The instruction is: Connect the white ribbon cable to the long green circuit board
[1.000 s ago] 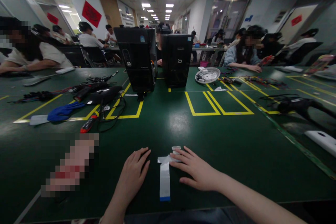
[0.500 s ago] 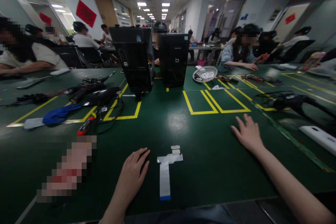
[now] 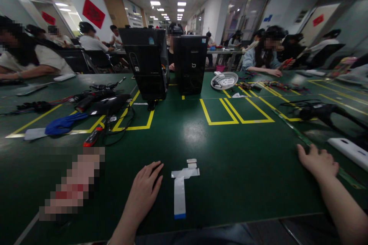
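A folded white ribbon cable (image 3: 179,191) with a blue end lies on the green table (image 3: 230,168), its small connector at the far end. My left hand (image 3: 147,185) rests on the tabletop just left of the cable, fingers stretched out and holding nothing. Far to the right, my right hand (image 3: 318,162) is over the table beside a green strip (image 3: 301,134), near a white power-strip-like object (image 3: 349,153). Its thumb and fingers are apart and nothing shows in them; some fingertips are partly hidden.
Two black computer towers (image 3: 148,65) stand at the back, with a white basket (image 3: 224,81) to their right. On the left lie a blue glove (image 3: 64,123), a red-handled tool (image 3: 93,137) and black cables (image 3: 123,122). Other people sit around.
My right hand has moved right and slightly toward me, from the open tabletop to the green strip. My left hand and the ribbon cable have stayed in place.
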Demonstrator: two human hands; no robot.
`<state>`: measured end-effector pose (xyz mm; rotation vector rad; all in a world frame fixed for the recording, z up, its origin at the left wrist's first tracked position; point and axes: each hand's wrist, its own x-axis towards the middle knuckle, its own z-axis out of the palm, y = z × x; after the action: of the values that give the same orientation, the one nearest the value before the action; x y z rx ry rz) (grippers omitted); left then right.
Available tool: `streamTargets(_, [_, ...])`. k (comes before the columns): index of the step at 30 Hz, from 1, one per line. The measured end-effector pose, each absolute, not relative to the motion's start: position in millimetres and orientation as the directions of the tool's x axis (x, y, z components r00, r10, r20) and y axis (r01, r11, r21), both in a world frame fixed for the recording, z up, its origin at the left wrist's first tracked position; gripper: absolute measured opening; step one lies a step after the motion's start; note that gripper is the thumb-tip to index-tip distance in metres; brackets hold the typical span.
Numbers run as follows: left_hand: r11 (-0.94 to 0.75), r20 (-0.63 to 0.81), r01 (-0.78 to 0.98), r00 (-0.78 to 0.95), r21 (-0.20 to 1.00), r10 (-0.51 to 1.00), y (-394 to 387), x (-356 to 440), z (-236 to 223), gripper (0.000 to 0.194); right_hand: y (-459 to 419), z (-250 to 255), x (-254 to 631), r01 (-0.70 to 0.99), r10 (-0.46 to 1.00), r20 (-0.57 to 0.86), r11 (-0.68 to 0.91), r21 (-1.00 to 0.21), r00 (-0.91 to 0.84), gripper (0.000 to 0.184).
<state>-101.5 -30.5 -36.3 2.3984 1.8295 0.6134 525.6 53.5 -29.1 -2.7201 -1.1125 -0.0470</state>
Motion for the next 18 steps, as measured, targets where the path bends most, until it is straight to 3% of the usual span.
streamTargets(13, [-0.286, 0.257, 0.919, 0.217, 0.272, 0.942, -31, -102, -37, 0.039, 8, -52, 522, 0.897, 0.886, 0.139, -0.431, -0.099, 0.442, 0.09])
streamTargets(18, [-0.296, 0.265, 0.915, 0.223, 0.276, 0.938, -31, -102, -36, 0.039, -11, -47, 507, 0.937, 0.947, 0.104, -0.279, -0.209, 0.305, 0.085])
